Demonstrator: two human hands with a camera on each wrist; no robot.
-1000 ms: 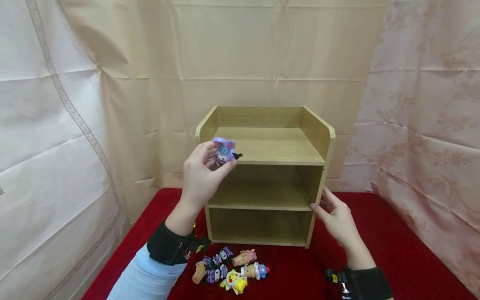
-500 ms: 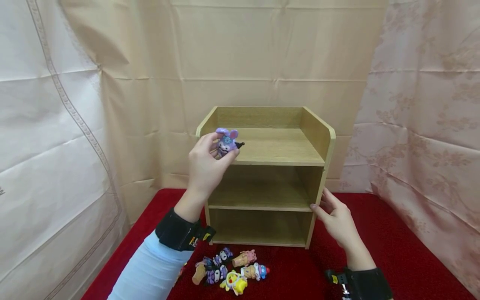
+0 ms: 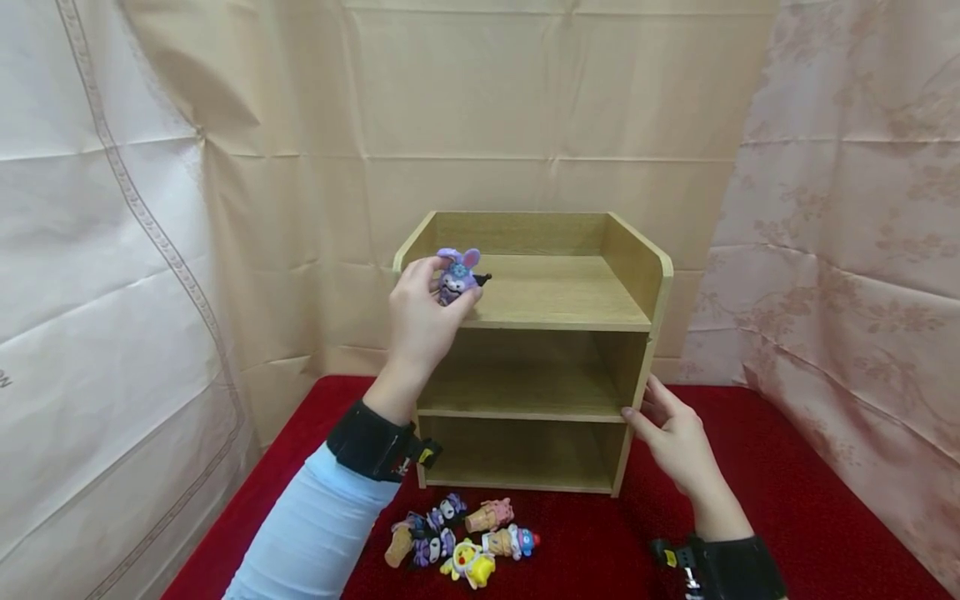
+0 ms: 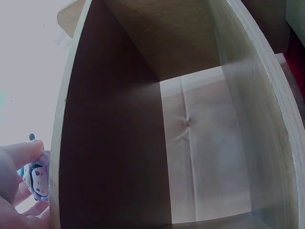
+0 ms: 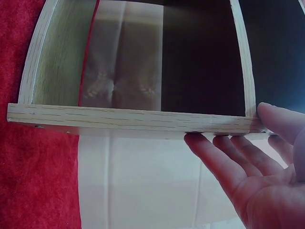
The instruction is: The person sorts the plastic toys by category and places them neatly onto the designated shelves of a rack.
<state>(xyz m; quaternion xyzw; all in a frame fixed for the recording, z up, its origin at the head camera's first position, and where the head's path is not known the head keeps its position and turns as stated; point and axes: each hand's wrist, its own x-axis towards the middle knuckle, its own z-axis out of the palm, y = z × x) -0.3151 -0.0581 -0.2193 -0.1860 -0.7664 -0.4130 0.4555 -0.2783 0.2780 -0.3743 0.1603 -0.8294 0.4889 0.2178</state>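
A small purple rabbit figurine [image 3: 457, 281] with a blue flower and a black pointed piece at its side is pinched between the thumb and fingers of my left hand [image 3: 423, 321]. This hand is at the left front of the top level of a light wooden shelf [image 3: 551, 325]. In the left wrist view the figurine [image 4: 38, 179] shows right by the board's edge. My right hand [image 3: 675, 437] holds the shelf's right side panel [image 5: 138, 119], with the thumb at its front edge and the fingertips against its outer face.
Several small figurines lie on the red cloth before the shelf, among them a yellow one [image 3: 468, 564], a pink one [image 3: 489, 516] and a blue one with a red top [image 3: 512, 542]. The shelf has two open compartments below its top. A beige curtain [image 3: 465, 108] hangs behind.
My left hand has moved up and slightly right with the rabbit figurine, from the top board's front edge to over the board. My right hand has stayed on the side panel.
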